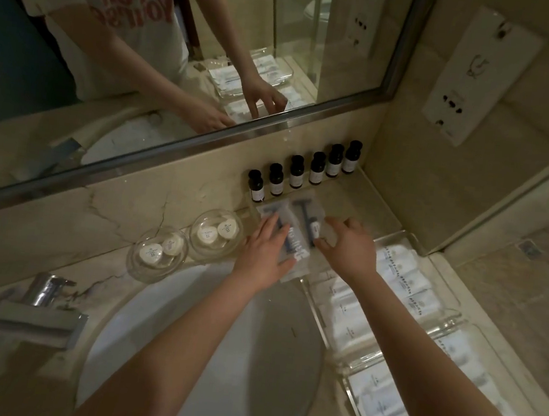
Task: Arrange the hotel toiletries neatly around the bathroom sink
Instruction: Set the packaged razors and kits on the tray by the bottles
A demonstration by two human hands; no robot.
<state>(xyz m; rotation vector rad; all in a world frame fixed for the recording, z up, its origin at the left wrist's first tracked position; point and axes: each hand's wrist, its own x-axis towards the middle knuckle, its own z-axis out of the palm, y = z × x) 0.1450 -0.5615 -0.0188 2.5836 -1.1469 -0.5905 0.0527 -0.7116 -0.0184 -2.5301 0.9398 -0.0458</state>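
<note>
Two clear packets, each with a dark razor inside, lie side by side on the marble counter behind the white sink (203,353). My left hand (267,251) rests with straight fingers on the left razor packet (291,243). My right hand (347,246) touches the right edge of the right razor packet (306,216) with its fingertips. Several small dark bottles (297,171) stand in a row against the wall under the mirror. Two glass dishes (216,234) (158,253) to the left hold round white soaps.
Clear trays (383,354) filled with white sachets run along the counter's right side. A chrome tap (40,312) sits at the left of the sink. The mirror (180,62) spans the back wall, and a socket panel (476,76) is on the right wall.
</note>
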